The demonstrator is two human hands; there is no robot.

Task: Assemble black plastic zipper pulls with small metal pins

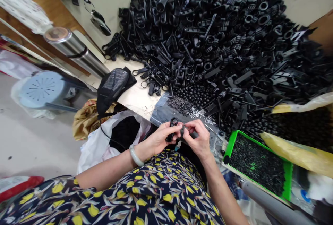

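My left hand [162, 136] is closed around a black plastic part with a ring-shaped end [173, 122], held over the near edge of the table. Close beside it, my right hand [197, 137] pinches at something small and dark by the left fingertips; it is too small to name. Just beyond the hands, small black bits [179, 104], black balls [199, 95] and short silver pins [197, 112] lie on a dark cloth [161, 109]. Behind them rises a large heap of black plastic parts [192, 37], many with rings and long arms.
A green tray [287, 180] of small black pieces stands at the right, near yellow plastic bags [296, 148]. On the left are a steel flask [78, 50], a black mesh pouch [113, 84] and a blue stool [43, 89]. A white bag [91, 152] hangs below the table edge.
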